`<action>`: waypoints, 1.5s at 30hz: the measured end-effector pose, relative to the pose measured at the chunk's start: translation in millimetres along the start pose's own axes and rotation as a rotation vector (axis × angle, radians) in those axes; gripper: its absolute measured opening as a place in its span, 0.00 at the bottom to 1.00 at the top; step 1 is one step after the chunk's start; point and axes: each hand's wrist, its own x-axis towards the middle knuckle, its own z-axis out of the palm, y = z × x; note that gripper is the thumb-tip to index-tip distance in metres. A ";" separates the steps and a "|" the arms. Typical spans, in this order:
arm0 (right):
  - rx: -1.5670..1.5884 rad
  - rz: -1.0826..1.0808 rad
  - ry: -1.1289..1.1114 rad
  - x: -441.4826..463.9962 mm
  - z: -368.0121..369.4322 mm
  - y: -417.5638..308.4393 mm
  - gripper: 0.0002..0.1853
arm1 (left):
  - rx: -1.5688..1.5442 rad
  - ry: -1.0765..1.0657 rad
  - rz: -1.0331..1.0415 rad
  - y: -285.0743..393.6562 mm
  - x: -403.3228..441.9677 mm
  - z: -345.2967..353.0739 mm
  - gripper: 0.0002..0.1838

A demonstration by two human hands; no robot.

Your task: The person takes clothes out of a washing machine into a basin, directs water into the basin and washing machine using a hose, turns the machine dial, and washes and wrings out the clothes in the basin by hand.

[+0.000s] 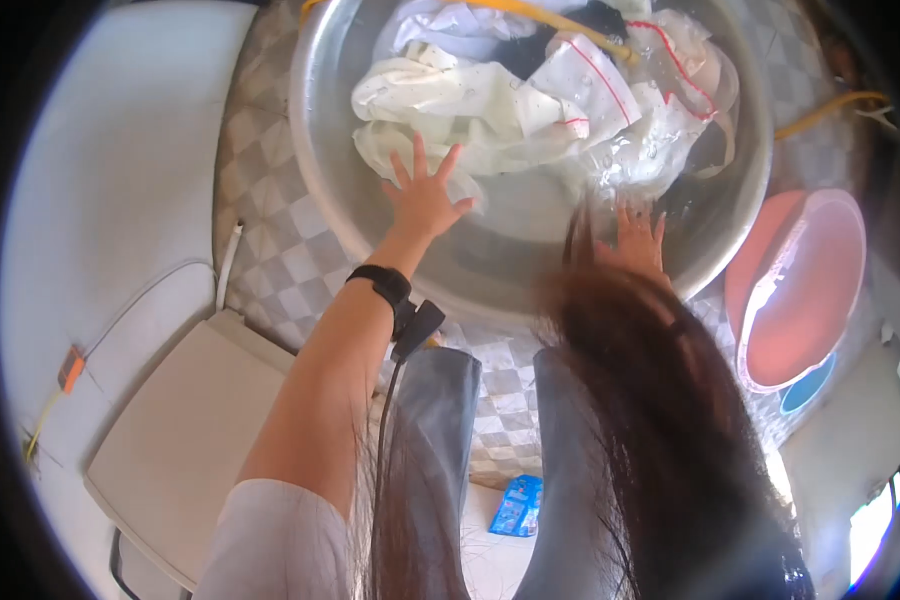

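Observation:
A large metal basin (322, 190) holds water and soaked white cloth (440, 95) with red stitched edges on part of it. My left hand (425, 192) is spread open over the near left side of the basin, by the edge of the cloth; whether it touches the cloth I cannot tell. On the right, my right hand (638, 235) has its fingers apart at the water, just below the wet fabric. Hair hangs over my right forearm and hides it. From the top, a yellow hose (540, 15) reaches into the basin, its end over the cloth.
To the right stand a pink tub (810, 290) and a blue bowl (808, 385). A beige chair (190, 440) is at the left. Between my legs lies a blue packet (517, 506). A yellow cord (830, 112) runs right of the basin over the checked floor (270, 200).

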 end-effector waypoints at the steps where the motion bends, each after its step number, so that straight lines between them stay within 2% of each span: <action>1: 0.004 0.004 -0.012 2.8 7.4 -5.1 0.52 | -0.004 -0.125 -0.034 0.2 6.9 10.1 0.39; 2: 0.037 -0.010 -0.093 6.2 13.3 -6.6 0.51 | -0.012 -0.249 -0.071 0.8 13.2 19.9 0.39; 3: 0.069 -0.026 -0.174 11.8 17.7 -3.1 0.49 | -0.013 -0.260 -0.073 -0.8 20.3 36.2 0.39; 5: -0.031 -0.032 -0.273 19.9 32.0 -2.9 0.47 | 0.148 -0.328 0.091 -3.2 25.4 70.4 0.36; 7: 0.053 0.036 -0.382 17.9 35.9 -11.4 0.37 | 0.105 -0.424 0.045 -0.8 29.1 92.8 0.33; 8: 0.058 0.034 -0.384 15.9 33.6 -14.0 0.37 | 0.060 -0.508 -0.007 2.1 28.7 90.8 0.31; 9: 0.391 0.028 -0.266 11.1 29.1 -16.0 0.30 | 0.067 -0.511 -0.007 3.6 24.7 85.3 0.31; 10: 0.722 0.024 -0.144 4.9 20.4 -16.9 0.24 | -0.177 -0.333 -0.031 3.9 17.6 74.9 0.27; 11: 0.735 0.021 -0.147 4.7 14.4 -17.3 0.24 | -0.412 -0.145 -0.055 4.2 12.8 59.5 0.24; 12: 1.045 -0.108 -0.059 5.7 5.5 -15.3 0.17 | -0.401 -0.141 -0.048 1.6 8.6 41.4 0.24; 13: 1.347 -0.240 0.039 3.8 -4.6 -11.9 0.10 | -0.771 -0.106 -0.173 -3.4 1.5 20.3 0.23; 14: 1.356 -0.232 0.049 -6.1 -22.9 -14.5 0.10 | -1.139 -0.073 -0.301 -7.0 -10.4 -1.7 0.21; 16: 1.453 -0.166 0.032 -44.1 -82.3 -30.4 0.08 | -1.265 -0.055 -0.274 -0.7 -42.6 -72.5 0.24; 17: 1.457 -0.154 0.061 -72.9 -114.7 -41.1 0.08 | -1.263 -0.061 -0.244 0.6 -64.3 -107.7 0.24; 19: 1.611 -0.315 0.076 -113.2 -178.2 -50.8 0.08 | -1.185 -0.006 0.043 12.6 -87.8 -163.4 0.34; 20: 1.608 -0.274 0.040 -138.3 -218.4 -50.5 0.08 | -1.176 -0.008 0.064 19.6 -98.8 -184.3 0.34; 21: 1.603 -0.233 0.001 -163.4 -251.8 -50.0 0.08 | -0.913 0.007 0.226 27.6 -109.9 -202.7 0.34; 23: 1.685 -0.402 0.210 -200.7 -285.6 -56.0 0.08 | -0.638 0.027 0.406 51.9 -123.8 -239.4 0.35; 25: 1.738 -0.545 0.297 -238.5 -325.2 -57.2 0.09 | -0.260 -0.374 0.262 84.7 -136.8 -270.9 0.38; 26: 1.745 -0.538 0.323 -255.6 -339.0 -59.3 0.09 | -0.315 -0.304 0.279 87.3 -141.4 -272.0 0.32; 27: 1.746 -0.614 0.384 -272.1 -351.6 -62.3 0.09 | -0.299 -0.303 0.300 82.4 -145.3 -273.3 0.32; 28: 1.742 -0.688 0.447 -287.4 -363.2 -61.9 0.09 | -0.477 -0.260 0.261 73.7 -147.8 -276.5 0.28; 29: 1.745 -0.675 0.478 -302.1 -374.0 -58.1 0.09 | -0.658 -0.218 0.220 71.1 -152.2 -285.1 0.24; 30: 1.748 -0.683 0.467 -315.6 -383.7 -53.1 0.09 | -0.643 -0.084 0.307 81.4 -170.2 -317.8 0.19; 32: 1.767 -0.702 0.465 -340.3 -392.1 -49.2 0.13 | -0.998 0.035 0.201 69.9 -191.4 -345.7 0.20; 33: 1.776 -0.687 0.481 -353.0 -396.9 -48.7 0.13 | -0.921 0.085 0.200 63.6 -202.7 -367.9 0.19; 35: 1.641 -0.658 0.415 -372.1 -407.2 -45.1 0.22 | -0.834 0.143 0.219 82.2 -229.5 -424.1 0.19; 36: 1.644 -0.659 0.435 -378.6 -408.7 -43.5 0.22 | -0.804 0.218 0.207 96.7 -245.2 -448.3 0.19; 38: 1.519 -0.421 0.352 -388.0 -400.2 -40.3 0.31 | -0.755 0.289 0.201 110.9 -272.3 -481.5 0.19; 39: 1.531 -0.419 0.360 -391.0 -394.8 -37.8 0.31 | -0.675 0.369 0.237 111.8 -284.9 -494.6 0.18; 41: 1.556 -0.313 0.515 -396.1 -391.9 -33.0 0.37 | -0.595 0.446 0.278 109.1 -313.0 -526.4 0.18; 42: 1.620 -0.341 0.407 -404.5 -395.5 -21.5 0.43 | -0.597 0.470 0.257 109.2 -328.8 -543.0 0.19; 44: 1.578 -0.344 0.657 -406.5 -389.3 -21.5 0.44 | -0.645 0.502 0.258 105.7 -360.3 -576.4 0.20; 45: 1.586 -0.349 0.663 -403.6 -385.5 -25.8 0.44 | -0.696 0.515 0.283 102.5 -374.9 -592.2 0.21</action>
